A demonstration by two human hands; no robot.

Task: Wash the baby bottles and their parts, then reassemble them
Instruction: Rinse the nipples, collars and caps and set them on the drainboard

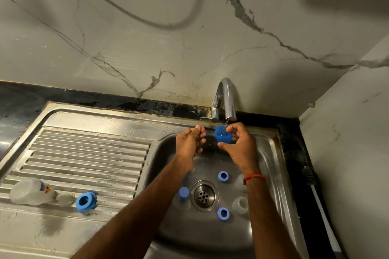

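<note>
One blue cap (223, 135) sits in our right hand (239, 146), pinched between thumb and fingertips right under the faucet (227, 99) spout, with its open mouth tilted up towards the thin stream. Our left hand (189, 143) hovers just beside the cap, on its left, fingers curled. Whether it holds anything, we cannot tell. Blue collar rings (223, 176) wait in the sink (271, 164) below, seemingly unwashed.

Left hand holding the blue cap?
No, the right hand grips the blue cap under the tap; the left hand sits beside it, not touching it.
</note>
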